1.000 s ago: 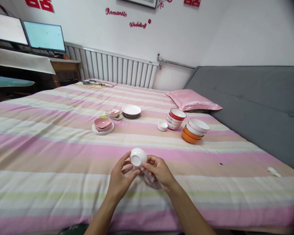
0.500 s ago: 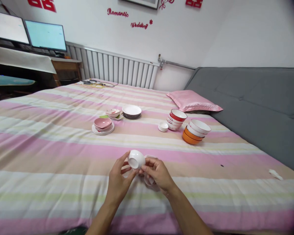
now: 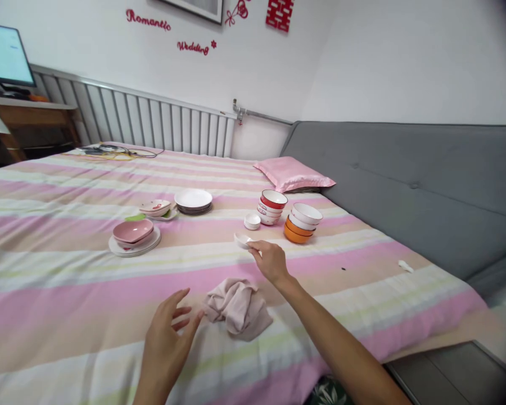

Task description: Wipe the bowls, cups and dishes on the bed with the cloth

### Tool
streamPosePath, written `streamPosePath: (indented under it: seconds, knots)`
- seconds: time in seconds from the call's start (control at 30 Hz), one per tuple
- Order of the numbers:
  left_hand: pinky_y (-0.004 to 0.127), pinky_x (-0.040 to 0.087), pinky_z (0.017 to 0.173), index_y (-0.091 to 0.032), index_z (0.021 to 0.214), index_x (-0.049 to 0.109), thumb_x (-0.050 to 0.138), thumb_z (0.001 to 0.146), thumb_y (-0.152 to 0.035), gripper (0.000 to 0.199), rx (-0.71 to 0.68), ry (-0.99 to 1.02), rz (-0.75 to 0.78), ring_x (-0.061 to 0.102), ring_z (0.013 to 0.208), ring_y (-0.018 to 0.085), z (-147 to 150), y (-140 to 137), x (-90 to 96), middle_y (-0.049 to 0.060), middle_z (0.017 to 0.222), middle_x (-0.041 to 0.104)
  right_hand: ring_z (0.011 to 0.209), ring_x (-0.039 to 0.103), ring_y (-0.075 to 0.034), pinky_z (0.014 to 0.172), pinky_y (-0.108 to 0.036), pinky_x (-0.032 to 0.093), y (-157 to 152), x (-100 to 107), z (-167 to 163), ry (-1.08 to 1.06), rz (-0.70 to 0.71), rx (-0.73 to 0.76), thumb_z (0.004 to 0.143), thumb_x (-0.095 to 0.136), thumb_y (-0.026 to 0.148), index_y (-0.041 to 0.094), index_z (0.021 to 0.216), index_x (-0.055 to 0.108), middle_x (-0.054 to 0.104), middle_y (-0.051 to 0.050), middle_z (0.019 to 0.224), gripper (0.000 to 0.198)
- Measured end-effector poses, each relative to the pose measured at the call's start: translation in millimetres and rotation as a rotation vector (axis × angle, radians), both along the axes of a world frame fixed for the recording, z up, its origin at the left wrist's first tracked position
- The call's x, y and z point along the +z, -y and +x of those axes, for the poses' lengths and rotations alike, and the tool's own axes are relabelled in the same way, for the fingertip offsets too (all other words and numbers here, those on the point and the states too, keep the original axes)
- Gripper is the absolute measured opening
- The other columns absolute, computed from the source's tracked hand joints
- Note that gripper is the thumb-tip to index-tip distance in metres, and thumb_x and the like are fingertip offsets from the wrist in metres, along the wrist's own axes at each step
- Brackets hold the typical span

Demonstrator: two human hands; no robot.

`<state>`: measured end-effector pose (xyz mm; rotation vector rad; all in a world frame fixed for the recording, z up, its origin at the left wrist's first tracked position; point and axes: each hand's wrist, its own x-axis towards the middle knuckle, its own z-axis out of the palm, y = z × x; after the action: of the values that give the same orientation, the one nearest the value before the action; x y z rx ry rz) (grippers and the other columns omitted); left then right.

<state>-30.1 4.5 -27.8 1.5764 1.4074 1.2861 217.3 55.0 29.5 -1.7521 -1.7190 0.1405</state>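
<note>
— Striped in pink, cream and pale green, a soft bedspread (image 3: 67, 270) filled the room, with a ribbed white radiator (image 3: 152, 121) and a grey upholstered sofa (image 3: 425, 180) behind it. What were the hands doing?

— A person's right hand (image 3: 271, 261) reached forward, pinching a small white glazed bowl (image 3: 243, 240) by its rim, just above the cover. It was near a matching small white cup stack (image 3: 252, 220). The left hand (image 3: 165, 332) hovered loose, fingers spread, gripping nothing, just beside a crumpled beige cloth (image 3: 237, 306).

— And the other crockery?

— Round ceramic pieces sat farther back: nested red-and-white bowls (image 3: 271, 206), an orange-and-white bowl stack (image 3: 302, 221), flat white plates (image 3: 193, 200), and a glossy pink heart-shaped dish (image 3: 133, 231) on a white plate. A satin pink pillow (image 3: 293, 172) lay against the sofa.
</note>
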Motion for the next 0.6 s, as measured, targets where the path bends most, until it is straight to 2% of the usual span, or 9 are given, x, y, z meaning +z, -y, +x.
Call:
streamPosePath:
  seconds: [0.13, 0.27, 0.43, 0.6]
  knots:
    - [0.035, 0.060, 0.060, -0.020, 0.105, 0.061, 0.068, 0.062, -0.049, 0.052, 0.011, -0.031, 0.010, 0.066, 0.076, 0.022, -3.3, -4.5, -3.9, 0.010, 0.111, 0.058, 0.100, 0.060, -0.023, 0.086, -0.036, 0.044, -42.1, 2.8, 23.8, 0.175, -0.089, -0.149, 0.090, 0.046, 0.022, 0.026, 0.104, 0.066, 0.068, -0.005, 0.105, 0.025]
    - [0.035, 0.060, 0.060, -0.020, 0.106, 0.061, 0.066, 0.066, -0.048, 0.049, -0.003, -0.076, 0.032, 0.066, 0.075, 0.021, -4.9, -7.7, -10.4, 0.010, 0.114, 0.056, 0.097, 0.059, -0.019, 0.085, -0.040, 0.047, -84.0, -1.0, 39.7, 0.285, -0.213, -0.242, 0.091, 0.048, 0.030, 0.018, 0.110, 0.059, 0.061, -0.008, 0.110, 0.024]
    - [0.033, 0.061, 0.060, -0.022, 0.104, 0.063, 0.066, 0.067, -0.048, 0.046, 0.026, -0.138, 0.076, 0.066, 0.076, 0.021, -8.3, -11.8, -21.5, 0.008, 0.114, 0.056, 0.097, 0.058, -0.019, 0.083, -0.040, 0.050, -125.9, -14.0, 52.8, 0.353, -0.319, -0.298, 0.090, 0.052, 0.032, 0.017, 0.114, 0.054, 0.056, -0.008, 0.115, 0.029]
    - [0.032, 0.061, 0.062, -0.023, 0.105, 0.064, 0.068, 0.065, -0.045, 0.045, -0.029, -0.168, 0.022, 0.066, 0.078, 0.020, -17.8, -18.7, -33.9, 0.008, 0.118, 0.054, 0.098, 0.058, -0.020, 0.082, -0.040, 0.050, -154.3, -31.2, 60.3, 0.366, -0.370, -0.311, 0.089, 0.053, 0.031, 0.017, 0.114, 0.054, 0.056, -0.008, 0.116, 0.029]
